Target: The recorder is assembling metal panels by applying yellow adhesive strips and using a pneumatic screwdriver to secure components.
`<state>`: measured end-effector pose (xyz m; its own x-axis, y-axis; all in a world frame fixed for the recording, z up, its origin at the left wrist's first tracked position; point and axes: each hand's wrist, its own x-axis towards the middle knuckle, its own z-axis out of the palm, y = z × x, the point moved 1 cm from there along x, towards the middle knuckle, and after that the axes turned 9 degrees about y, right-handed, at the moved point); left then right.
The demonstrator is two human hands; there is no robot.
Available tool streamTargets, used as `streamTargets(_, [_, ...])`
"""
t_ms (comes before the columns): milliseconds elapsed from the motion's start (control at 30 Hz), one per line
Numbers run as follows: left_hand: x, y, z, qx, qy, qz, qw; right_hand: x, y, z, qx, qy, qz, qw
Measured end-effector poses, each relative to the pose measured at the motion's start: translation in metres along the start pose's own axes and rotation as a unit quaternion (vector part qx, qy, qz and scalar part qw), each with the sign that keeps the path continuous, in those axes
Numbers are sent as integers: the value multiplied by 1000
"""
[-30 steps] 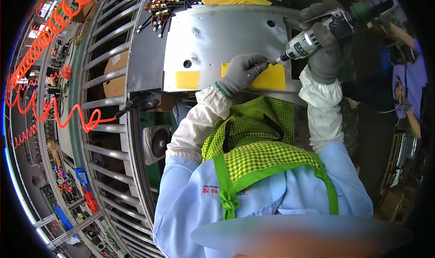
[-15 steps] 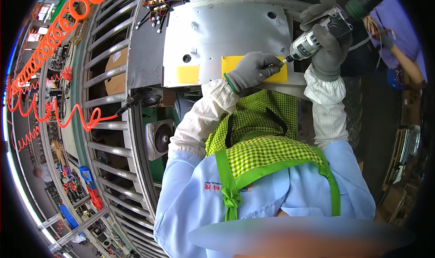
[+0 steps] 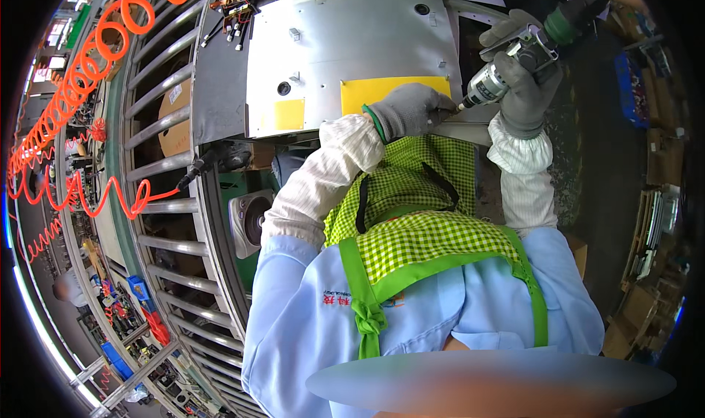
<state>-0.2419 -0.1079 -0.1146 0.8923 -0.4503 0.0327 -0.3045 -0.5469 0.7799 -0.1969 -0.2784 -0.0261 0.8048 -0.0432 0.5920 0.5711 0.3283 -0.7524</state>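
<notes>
A silver sheet-metal panel (image 3: pixel 345 51) with round holes and small raised brackets lies in front of me. A large yellow sheet (image 3: pixel 367 89) and a smaller yellow one (image 3: pixel 288 114) are on its near part. My right hand (image 3: pixel 525 95), in a grey glove, grips an air screwdriver (image 3: pixel 488 85) whose tip points left beyond the panel's near right corner. Also gloved, my left hand (image 3: pixel 411 111) is closed over the panel's near edge, its fingertips pinched close beside that tip. Whatever sits between those fingertips is too small to make out.
A roller conveyor (image 3: pixel 165 205) runs along my left, with orange coiled hoses (image 3: pixel 110 43) over it and a black hose-fed tool (image 3: pixel 213 161) at its edge. Wired connectors (image 3: pixel 239 10) lie at the panel's far left. Cardboard (image 3: pixel 635 315) and a blue bin (image 3: pixel 631 87) stand right.
The screwdriver tip and my left fingertips have shifted slightly nearer to me, toward the panel's near right corner. A co-worker at the right has mostly left the view.
</notes>
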Motion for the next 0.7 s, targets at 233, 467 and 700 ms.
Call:
streamTargets(233, [1,3,-6,21,13,37,999,-16,-7,5,-42,24,-11,999])
streamTargets(467, [-57,10,29,-184,112,70,974,-21,-9,14,-19,-32,-43,998])
streamTargets(700, [-75,-39,92,-538,58,-258,800,-23,-11,23,-69,-43,-12,997])
